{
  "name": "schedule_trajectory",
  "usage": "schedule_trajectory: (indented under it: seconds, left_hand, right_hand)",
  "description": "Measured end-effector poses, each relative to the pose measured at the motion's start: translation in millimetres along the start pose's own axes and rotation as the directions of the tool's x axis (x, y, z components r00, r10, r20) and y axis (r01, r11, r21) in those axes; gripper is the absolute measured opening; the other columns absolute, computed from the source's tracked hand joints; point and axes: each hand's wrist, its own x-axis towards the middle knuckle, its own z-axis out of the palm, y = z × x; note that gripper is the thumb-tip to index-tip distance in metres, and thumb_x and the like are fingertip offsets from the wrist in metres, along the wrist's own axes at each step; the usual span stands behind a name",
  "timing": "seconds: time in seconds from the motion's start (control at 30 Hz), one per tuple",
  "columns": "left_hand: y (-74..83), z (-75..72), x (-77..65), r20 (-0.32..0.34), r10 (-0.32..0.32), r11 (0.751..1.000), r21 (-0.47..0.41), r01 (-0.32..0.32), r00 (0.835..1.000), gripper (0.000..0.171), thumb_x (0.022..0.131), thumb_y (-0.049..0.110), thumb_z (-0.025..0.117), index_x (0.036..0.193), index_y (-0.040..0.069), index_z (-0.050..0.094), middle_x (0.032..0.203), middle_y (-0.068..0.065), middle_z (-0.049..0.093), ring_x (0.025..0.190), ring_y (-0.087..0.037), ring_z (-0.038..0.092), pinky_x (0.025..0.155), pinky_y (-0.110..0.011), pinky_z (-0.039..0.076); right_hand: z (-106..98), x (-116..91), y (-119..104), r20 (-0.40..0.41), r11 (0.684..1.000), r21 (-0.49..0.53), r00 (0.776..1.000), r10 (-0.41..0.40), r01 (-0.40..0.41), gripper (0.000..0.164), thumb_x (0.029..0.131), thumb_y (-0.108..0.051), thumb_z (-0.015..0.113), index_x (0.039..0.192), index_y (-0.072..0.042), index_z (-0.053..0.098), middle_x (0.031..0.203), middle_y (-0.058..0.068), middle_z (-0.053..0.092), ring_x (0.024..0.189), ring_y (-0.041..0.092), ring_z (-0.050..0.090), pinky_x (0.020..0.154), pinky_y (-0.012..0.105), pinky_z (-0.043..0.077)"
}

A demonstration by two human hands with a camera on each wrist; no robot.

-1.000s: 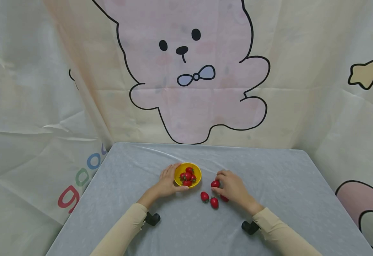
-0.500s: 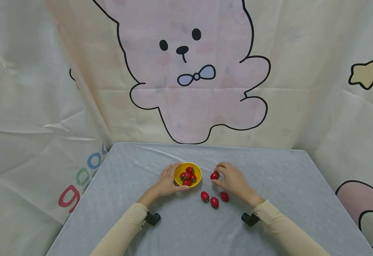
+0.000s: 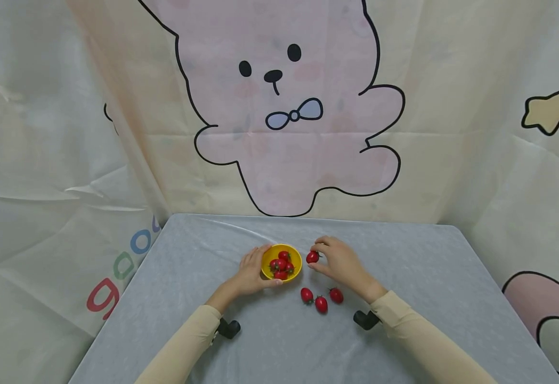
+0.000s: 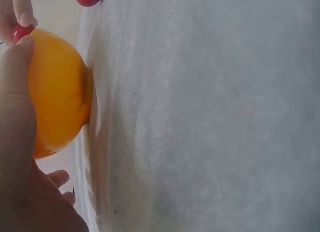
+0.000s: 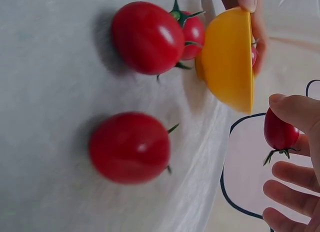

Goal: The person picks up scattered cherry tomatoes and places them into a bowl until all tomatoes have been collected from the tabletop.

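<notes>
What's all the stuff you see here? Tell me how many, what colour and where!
Table: one, grey-blue cloth on top, low in the head view
Bowl: one, yellow, on the table
Bowl tomatoes: at least five, red, inside the bowl
Loose tomatoes: three, red, on the table near the bowl
Held tomato: one, red with green top, above the table beside the bowl
Bear drawing: one, pink, behind the table
Star: one, yellow, right-hand wall
Wrist cameras: two, black, one per wrist
Sleeves: two, cream, on the arms
Left hand: one, gripping the bowl
Right hand: one, pinching the held tomato
</notes>
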Motion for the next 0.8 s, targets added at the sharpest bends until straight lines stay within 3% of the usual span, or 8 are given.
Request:
schedule_trajectory:
  seconds: [0.8]
  left_hand:
    - [-1.3,0.0,0.2,-0.003,0.005,1.0,-0.013,-0.005,1.0,0.104,0.078,0.063,0.072,0.156,0.018,0.02,0.161,-0.011,0.03,0.151,-0.042,0.019,0.123,-0.06,0.013]
  right_hand:
    - [13.6,34.1,-21.8,0.061,0.997,0.029,0.995,-0.074,0.072,0.04,0.082,-0.044,0.078,0.113,-0.019,0.073,0.124,0.006,0.067,0.113,0.025,0.063,0.097,0.045,0.055]
